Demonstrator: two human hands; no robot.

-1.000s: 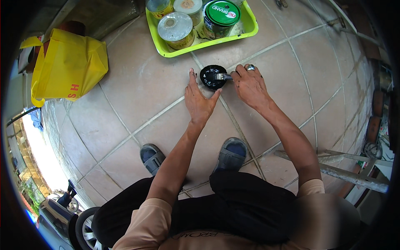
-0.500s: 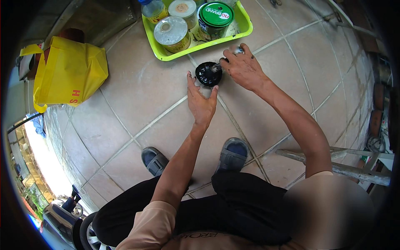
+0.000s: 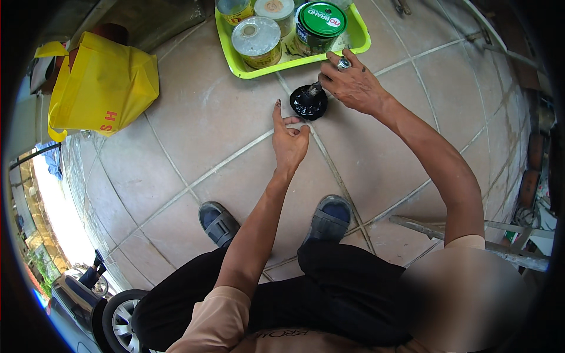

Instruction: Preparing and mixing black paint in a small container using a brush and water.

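R hand (image 3: 350,83) is closed round a paintbrush (image 3: 313,89), bristle end down at the upper R part of a small, glossy black bowl (image 3: 309,106), which sits on the tile floor (image 3: 206,129) just this side of the lime-green tray (image 3: 250,74) w/ its pale-lidded tin (image 3: 256,41) & green-lidded tin (image 3: 319,26). L hand (image 3: 289,141) is apart from the R & clamped on nothing: index stretched fwd, thumb & other fingers part-curled by the bowl's near L edge; hard to tell at this res. if any fingertip touches it. To brush well, I'd get L thumb & index onto opp. sides of the bowl, low down, so it can't skid on smooth tile when the bristles drag. Light pressure: let bristles bend, don't scrape w/ the ferrule. Short, even strokes following the curve, turning the bowl bit by bit instead of cranking the R wrist. Spread any thick wet-looking spots before they run. R knuckles are v. near the tray's edge, so sliding the bowl a little twd the person would give more room.
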